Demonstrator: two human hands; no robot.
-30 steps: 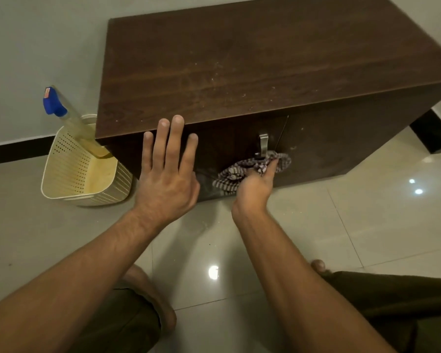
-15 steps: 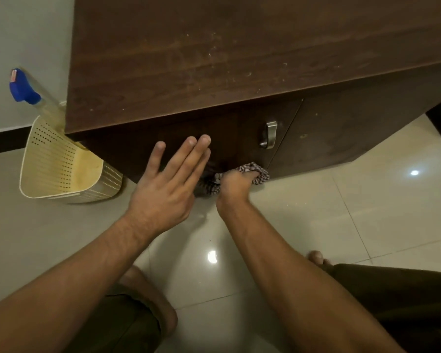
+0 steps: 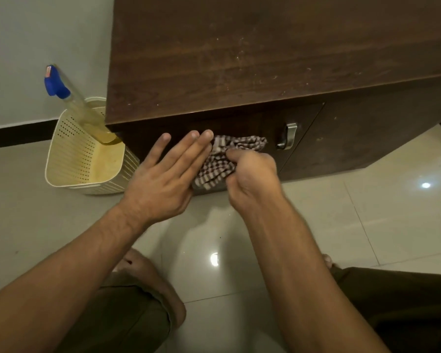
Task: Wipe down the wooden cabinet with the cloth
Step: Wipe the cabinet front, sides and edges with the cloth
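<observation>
Head view: the right hand, bunched around the checkered cloth, has risen from the door's bottom edge to mid-panel beside the handle; the left hand, fingers spread, rests alongside. Front wiping continues; the cabinet's dusty top looks untouched.

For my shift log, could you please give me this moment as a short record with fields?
setting: person crouched on a tiled floor before a dark wooden cabinet
right hand: grip closed on a checked cloth, pressed to the cabinet's left door
left hand: open, fingers straight, beside the cloth
door handle: metal, just right of the cloth
cabinet top: dusty specks visible
nearby: cream basket holding a spray bottle, left of the cabinet
</observation>
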